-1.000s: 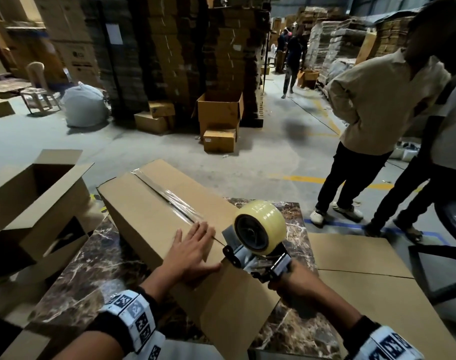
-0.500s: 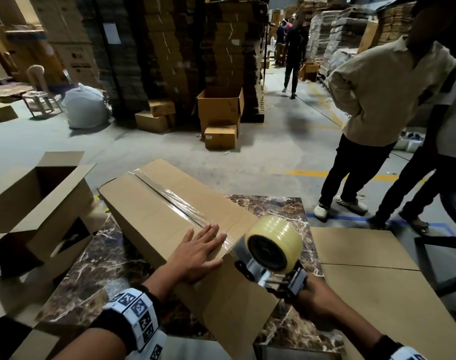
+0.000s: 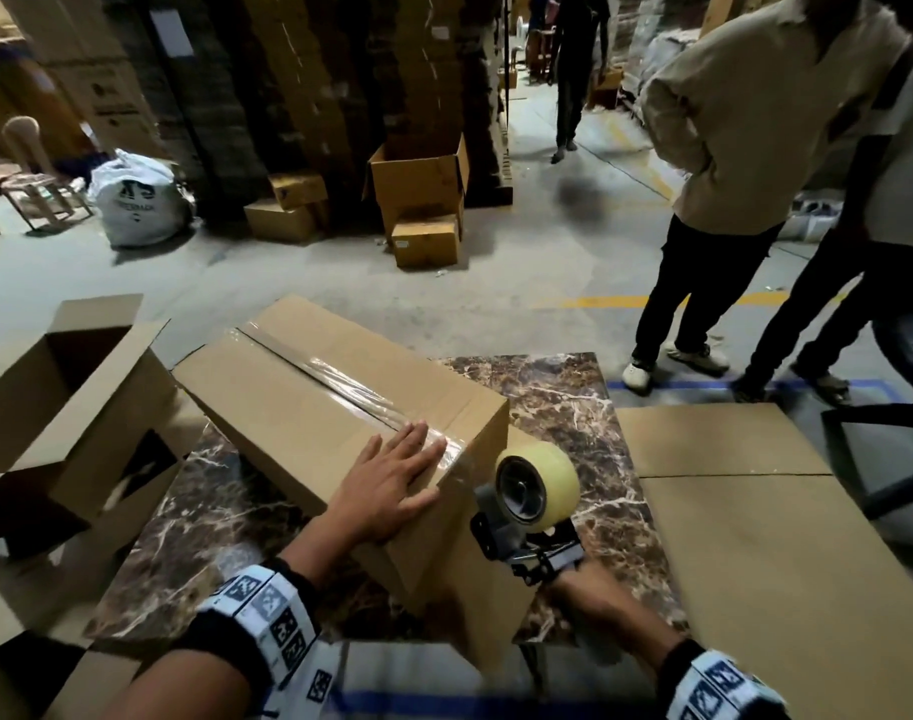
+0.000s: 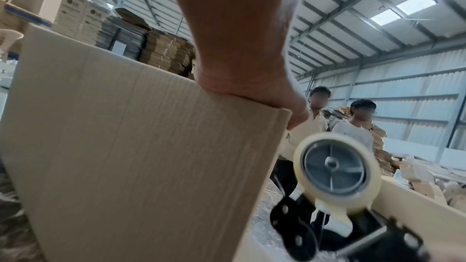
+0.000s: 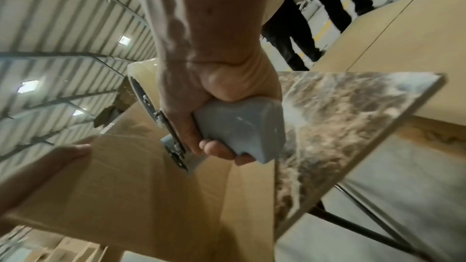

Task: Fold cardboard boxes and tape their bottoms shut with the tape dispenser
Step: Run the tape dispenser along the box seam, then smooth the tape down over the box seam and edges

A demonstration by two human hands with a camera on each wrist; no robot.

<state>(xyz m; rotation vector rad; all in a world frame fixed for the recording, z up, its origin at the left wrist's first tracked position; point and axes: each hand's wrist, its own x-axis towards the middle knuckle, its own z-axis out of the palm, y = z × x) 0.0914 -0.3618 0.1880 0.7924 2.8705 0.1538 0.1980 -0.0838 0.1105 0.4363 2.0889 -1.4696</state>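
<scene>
A long box lies on its side across the marble table, its far end toward 11 o'clock, its near end hanging past the table's near edge. Clear tape runs along the top seam and over the near end. The left hand lies flat on the box's near top corner, fingers straight and spread, their tips on the tape; in the left wrist view only the heel of the palm shows, the fingers hidden behind the box edge. At 3 o'clock of that hand the dispenser sits against the box's end face, its pale roll uppermost. The right hand is clenched round the grey handle, plain in the right wrist view; from the head view the hand is mostly hidden beneath the dispenser. Whether the blade touches the cardboard cannot be made out. An open box stands at 9 o'clock, cut off by the frame. Flat cardboard lies at 3 o'clock. Two bystanders stand at 1 o'clock, heads cut off.
</scene>
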